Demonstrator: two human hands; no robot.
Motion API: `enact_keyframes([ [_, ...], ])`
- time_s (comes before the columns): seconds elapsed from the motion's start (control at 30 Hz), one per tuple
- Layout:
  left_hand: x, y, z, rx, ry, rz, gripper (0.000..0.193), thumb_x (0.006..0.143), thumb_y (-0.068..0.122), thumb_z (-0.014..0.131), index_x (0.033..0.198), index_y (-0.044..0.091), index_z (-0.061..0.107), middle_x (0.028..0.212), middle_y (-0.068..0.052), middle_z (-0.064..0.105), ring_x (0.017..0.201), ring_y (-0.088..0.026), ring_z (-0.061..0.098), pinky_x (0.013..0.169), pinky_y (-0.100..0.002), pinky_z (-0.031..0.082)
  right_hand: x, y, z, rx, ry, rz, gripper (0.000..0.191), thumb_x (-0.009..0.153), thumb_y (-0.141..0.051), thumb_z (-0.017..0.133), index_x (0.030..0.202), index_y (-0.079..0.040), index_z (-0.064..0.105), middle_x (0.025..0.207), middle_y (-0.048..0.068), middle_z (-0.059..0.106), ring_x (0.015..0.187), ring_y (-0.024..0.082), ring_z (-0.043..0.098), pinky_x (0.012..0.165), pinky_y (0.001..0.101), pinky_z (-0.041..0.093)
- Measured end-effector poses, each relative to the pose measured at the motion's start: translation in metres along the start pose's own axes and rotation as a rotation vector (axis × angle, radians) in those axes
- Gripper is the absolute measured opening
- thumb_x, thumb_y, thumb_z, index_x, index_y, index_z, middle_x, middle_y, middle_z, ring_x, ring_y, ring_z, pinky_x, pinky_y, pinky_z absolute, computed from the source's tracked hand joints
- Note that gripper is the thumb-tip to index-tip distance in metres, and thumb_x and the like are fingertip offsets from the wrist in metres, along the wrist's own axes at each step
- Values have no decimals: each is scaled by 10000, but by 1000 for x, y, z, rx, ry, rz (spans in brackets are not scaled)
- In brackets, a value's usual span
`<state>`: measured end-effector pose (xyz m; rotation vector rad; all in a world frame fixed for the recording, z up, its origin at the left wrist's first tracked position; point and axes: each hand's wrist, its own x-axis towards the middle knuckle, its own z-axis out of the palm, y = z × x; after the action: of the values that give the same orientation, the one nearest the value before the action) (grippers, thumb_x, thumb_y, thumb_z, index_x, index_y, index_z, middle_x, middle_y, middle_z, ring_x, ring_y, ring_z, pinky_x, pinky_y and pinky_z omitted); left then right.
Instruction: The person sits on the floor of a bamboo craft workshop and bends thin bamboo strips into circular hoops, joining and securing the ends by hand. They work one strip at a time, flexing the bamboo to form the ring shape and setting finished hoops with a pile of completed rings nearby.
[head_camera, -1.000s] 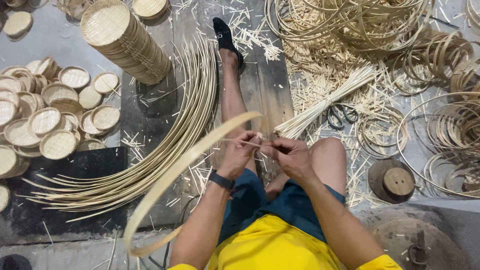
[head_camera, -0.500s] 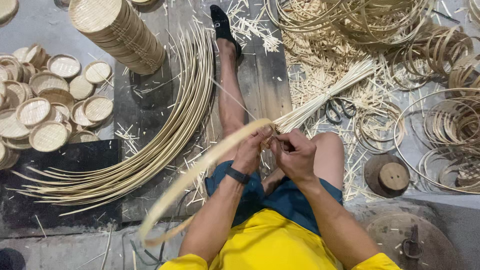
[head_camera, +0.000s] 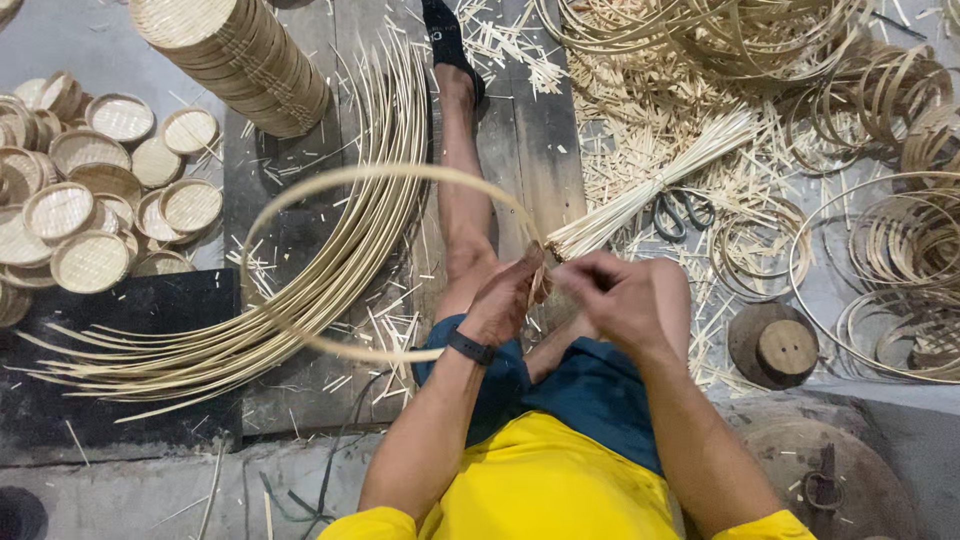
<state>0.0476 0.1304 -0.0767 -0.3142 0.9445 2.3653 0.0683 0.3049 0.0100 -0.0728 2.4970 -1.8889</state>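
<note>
Both forearms reach forward from the body, elbows bent, hands meeting close together above the lap. The left hand (head_camera: 505, 295), with a dark band at its wrist, is curled closed. The right hand (head_camera: 612, 295) is fisted just beside it, knuckles up.

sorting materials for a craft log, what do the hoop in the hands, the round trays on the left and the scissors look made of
The hoop: a thin pale split strip, probably bamboo, matte and unfinished, bent round and held by both hands.
The round trays: woven faces in bent rims of the same pale, bamboo-like material, unvarnished as far as shows.
The scissors: dark, likely metal; too small to tell the finish.
</note>
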Motion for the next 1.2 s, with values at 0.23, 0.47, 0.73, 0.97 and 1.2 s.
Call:
enact_keyframes([
  [0.23, -11, -4, 11, 33, -48, -105, 314, 1039, 369, 668, 942, 71, 685, 803, -18, 656, 702, -126, 559, 606, -256, 397, 27, 35, 4, 433, -352, 200, 215, 1048, -206, 650, 1024, -2, 713, 848, -23, 641, 755, 41, 538, 702, 219, 454],
  [0.47, -14, -3, 14, -46, -32, -112, 285, 1032, 342, 637, 924, 79, 662, 774, 5, 600, 701, -122, 531, 655, -270, 424, 40, 50, 25, 519, -10, 194, 185, 1020, -130, 673, 875, -19, 645, 771, -6, 623, 672, 63, 541, 622, 230, 444],
  [0.73, -14, -22, 15, 80, -67, -128, 365, 1011, 411, 625, 867, 75, 637, 723, 6, 554, 641, -103, 455, 582, -259, 344, 61, 58, 31, -6, 311, 112, 165, 944, -78, 722, 819, -12, 638, 674, 12, 568, 614, 78, 470, 551, 278, 411],
  [0.97, -29, 3, 41, 282, 19, -56, 447, 996, 486, 632, 809, 82, 661, 685, 29, 561, 607, -78, 484, 541, -245, 360, 63, 50, 24, 140, 288, 100, 199, 976, -95, 691, 807, -24, 612, 694, 3, 565, 623, 89, 506, 584, 273, 437],
  [1.2, -71, 63, 86, 686, 254, 924, 274, 1010, 293, 733, 1063, 25, 738, 779, 17, 628, 646, -54, 521, 550, -237, 392, 39, -17, 11, 1100, 232, 177, 85, 1015, -99, 618, 957, -49, 583, 872, 60, 634, 710, 152, 616, 665, 309, 523],
])
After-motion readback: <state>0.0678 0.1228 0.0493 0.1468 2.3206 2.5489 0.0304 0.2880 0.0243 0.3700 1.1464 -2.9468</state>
